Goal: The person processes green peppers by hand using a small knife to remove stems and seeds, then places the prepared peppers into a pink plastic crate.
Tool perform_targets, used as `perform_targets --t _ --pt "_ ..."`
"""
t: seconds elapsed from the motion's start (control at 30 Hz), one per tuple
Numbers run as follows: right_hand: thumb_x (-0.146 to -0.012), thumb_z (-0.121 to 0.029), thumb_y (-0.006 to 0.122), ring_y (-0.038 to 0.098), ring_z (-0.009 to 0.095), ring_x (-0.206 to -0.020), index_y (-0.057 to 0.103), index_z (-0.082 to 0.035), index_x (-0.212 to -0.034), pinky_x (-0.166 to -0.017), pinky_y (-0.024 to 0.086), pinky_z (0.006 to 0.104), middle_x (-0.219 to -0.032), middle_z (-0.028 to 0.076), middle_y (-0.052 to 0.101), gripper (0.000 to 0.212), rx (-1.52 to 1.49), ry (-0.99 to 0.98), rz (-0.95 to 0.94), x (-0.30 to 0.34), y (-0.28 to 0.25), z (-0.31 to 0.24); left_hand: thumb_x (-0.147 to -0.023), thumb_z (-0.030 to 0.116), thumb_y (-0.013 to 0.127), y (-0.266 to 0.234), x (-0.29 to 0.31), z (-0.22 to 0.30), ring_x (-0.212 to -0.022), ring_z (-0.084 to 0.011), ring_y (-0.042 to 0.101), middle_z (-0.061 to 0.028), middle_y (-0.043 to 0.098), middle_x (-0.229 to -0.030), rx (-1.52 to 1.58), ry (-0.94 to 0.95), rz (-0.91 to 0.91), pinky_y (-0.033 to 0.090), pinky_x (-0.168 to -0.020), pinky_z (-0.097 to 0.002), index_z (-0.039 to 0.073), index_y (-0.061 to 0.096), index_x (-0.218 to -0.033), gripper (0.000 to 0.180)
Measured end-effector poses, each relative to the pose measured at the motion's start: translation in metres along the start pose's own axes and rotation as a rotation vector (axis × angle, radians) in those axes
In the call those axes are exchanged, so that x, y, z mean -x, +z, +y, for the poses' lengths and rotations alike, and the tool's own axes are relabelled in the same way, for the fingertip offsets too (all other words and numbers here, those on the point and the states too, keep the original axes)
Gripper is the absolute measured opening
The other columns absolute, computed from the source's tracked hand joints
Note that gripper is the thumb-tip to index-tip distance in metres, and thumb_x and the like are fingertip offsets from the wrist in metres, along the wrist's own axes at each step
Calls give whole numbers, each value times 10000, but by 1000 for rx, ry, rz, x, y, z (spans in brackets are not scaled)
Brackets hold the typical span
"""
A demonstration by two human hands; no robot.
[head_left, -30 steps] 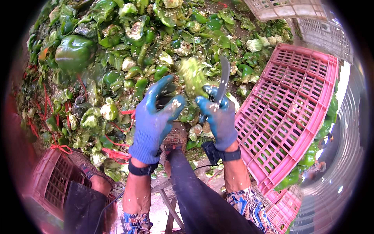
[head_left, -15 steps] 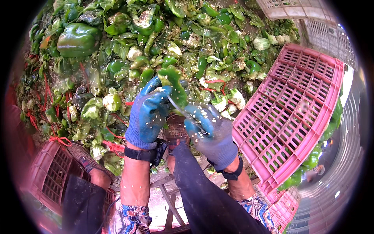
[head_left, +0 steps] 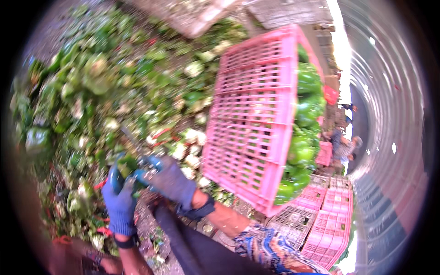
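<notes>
My left hand, in a blue coated work glove, is closed round a piece of green bell pepper. Close beside it, my right hand, gloved the same way, grips a knife whose thin blade points up and away to the left. The knife's handle is hidden in the fingers. Motion blur softens both hands and the pepper piece. Pepper trimmings cover the ground beyond and around my hands.
At the right, a pink plastic crate holds whole green bell peppers. More pink crates are stacked behind it. Farther off at the right is a person. A pale crate stands at the far edge.
The view has swung to the right, so the crate of peppers and the stacked crates show more fully. The knife blade, earlier against the pepper piece, now points away from it.
</notes>
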State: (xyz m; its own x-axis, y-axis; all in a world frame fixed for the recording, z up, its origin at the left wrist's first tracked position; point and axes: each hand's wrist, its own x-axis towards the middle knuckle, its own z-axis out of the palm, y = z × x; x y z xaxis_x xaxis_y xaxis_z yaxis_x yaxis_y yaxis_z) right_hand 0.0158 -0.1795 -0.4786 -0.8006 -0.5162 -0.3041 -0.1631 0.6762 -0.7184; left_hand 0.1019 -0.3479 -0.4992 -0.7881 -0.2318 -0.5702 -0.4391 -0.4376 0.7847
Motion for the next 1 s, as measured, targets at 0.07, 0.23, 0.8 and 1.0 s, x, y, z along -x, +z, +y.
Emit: perform_targets --t 0.07,0.23,0.8,1.0 --pt "-951 -171 742 663 182 -750 738 -17 -1223 -735 594 393 -856 102 714 313 -476 189 -5 -2 0 -15 -972 -27 565 -14 6 -5 -1194 -205 675 -119 695 -1359 -185 48 -27 545 -1032 -346 -74 567 -1497 527" --pt "-916 -196 765 636 182 -703 725 32 -1149 -705 561 401 -797 148 704 328 -766 245 -104 43 -30 -36 -1066 200 644 -1 53 19 -857 -96 622 -6 717 -964 -338 182 -51 513 -738 -277 -37 730 -1214 293" --pt "-965 -203 764 649 214 -637 740 -14 -1142 -595 525 379 -858 71 704 260 -400 388 770 249 -368 -6 -1021 158 667 51 98 54 -798 -117 719 -82 809 -1023 -54 128 203 557 -693 -280 38 740 -1327 336" --pt "-1041 -324 655 769 324 -931 684 25 -1318 -794 642 537 -1082 171 775 447 -534 449 503 281 -469 183 -1038 187 688 10 93 -14 -773 -180 765 -125 814 -1035 181 64 374 602 -655 -304 85 744 -1323 308"
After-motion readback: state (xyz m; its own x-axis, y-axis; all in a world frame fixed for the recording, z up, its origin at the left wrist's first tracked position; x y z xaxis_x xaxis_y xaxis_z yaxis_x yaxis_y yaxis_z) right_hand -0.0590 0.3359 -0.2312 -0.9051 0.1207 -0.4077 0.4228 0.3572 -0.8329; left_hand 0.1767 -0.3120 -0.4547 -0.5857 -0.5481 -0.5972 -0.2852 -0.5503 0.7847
